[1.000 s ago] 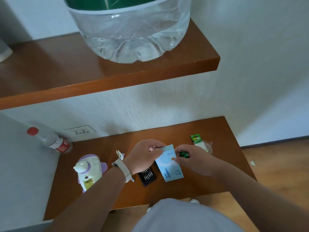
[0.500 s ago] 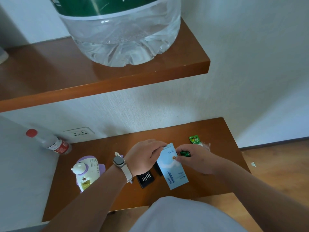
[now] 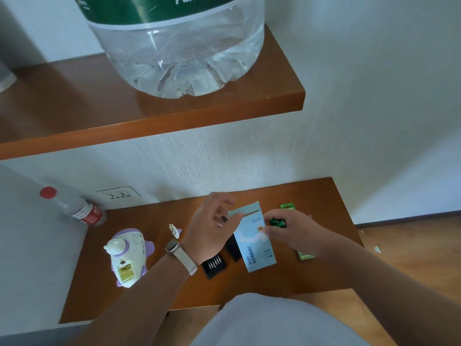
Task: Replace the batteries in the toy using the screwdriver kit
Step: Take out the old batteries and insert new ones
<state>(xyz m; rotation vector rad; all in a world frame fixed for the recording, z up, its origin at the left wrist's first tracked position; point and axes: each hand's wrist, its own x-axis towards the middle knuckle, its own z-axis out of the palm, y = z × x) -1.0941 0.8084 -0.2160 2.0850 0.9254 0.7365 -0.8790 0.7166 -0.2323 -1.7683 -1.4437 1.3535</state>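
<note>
On the lower shelf [image 3: 311, 193], mid-right, your right hand [image 3: 291, 229] pinches the green batteries [image 3: 277, 222] in curled fingers while its thumb also pins the blue-white kit sleeve [image 3: 257, 248]. That double duty is the risk: the cells are smooth and round and the card is glossy, so one slip and they'd roll across varnished wood toward the right or near edge. Left hand [image 3: 209, 231] sits at the sleeve's far-left corner, thumb on the edge, fingers arched; can't tell if it actually grips anything. Its wrist hangs right over the black bit tray [image 3: 214, 266], uncovered, with thin metal bits in slots. Drag the wrist back and you'd likely scatter them. Toy [image 3: 129, 255] lies well to the left, apart from both hands: rounded hard plastic, white and purple, battery bay open facing up, yellowish inside. Curved shell, so expect rocking when you press cells in. Flat green battery pack [image 3: 305, 256] lies just right of the sleeve, partly under your right wrist.
</note>
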